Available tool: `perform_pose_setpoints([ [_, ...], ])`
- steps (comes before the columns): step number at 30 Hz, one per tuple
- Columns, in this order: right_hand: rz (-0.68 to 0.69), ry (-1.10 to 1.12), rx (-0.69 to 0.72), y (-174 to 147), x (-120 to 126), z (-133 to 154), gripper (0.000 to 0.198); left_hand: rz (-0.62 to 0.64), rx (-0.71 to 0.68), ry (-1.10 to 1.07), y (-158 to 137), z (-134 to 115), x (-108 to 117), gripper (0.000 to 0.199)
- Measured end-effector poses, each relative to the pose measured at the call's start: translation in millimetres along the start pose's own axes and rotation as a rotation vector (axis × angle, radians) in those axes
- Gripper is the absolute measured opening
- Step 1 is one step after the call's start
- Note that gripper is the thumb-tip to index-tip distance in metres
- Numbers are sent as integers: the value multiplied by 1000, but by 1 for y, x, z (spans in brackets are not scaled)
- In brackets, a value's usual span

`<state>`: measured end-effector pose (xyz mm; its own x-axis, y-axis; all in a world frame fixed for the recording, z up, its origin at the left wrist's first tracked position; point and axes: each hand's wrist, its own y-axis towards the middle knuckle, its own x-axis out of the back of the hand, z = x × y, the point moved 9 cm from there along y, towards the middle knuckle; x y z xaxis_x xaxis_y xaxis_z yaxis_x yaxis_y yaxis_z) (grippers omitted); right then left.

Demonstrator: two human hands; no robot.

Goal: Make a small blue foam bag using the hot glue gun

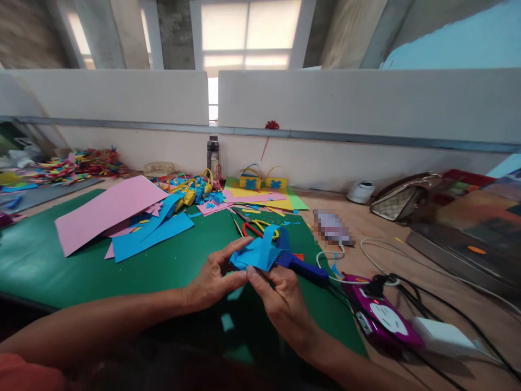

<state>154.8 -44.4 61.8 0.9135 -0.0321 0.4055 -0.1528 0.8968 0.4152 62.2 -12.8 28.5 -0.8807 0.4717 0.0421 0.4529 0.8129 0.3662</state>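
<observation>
Between my two hands is a small blue paper basket [256, 254] with a looped strip handle, held above the green mat. My left hand [215, 274] pinches its left side, thumb in front. My right hand [280, 290] grips the lower right edge, its thumb close to the left thumb. Just behind the basket lies a blue glue gun [303, 267], its nozzle end hidden by the paper. Scissors with red and yellow handles [254, 228] rest beyond it.
Left on the green mat [163, 271] are pink sheets [109, 212] and blue sheets [154, 236]. Paper scraps and finished yellow baskets [250, 182] stand at the back. A purple power strip [382, 315], cables, and a phone [332, 227] lie right.
</observation>
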Motion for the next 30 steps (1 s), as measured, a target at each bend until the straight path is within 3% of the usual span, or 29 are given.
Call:
perform_pose_setpoints([
  [4,-16,-69,80,0,3,5,33,-28,22,26,1,0,4,63],
  [8,-16,-153,164,1,6,12,31,-28,32,37,3,1,9,53],
  [11,7,-136,195,3,4,16,24,-28,116,-35,4,10,10,53],
  [22,-62,26,9,9,15,-2,13,-48,214,-92,2,23,6,51],
  [30,-42,30,55,5,14,1,9,106,-46,74,8,0,10,50],
])
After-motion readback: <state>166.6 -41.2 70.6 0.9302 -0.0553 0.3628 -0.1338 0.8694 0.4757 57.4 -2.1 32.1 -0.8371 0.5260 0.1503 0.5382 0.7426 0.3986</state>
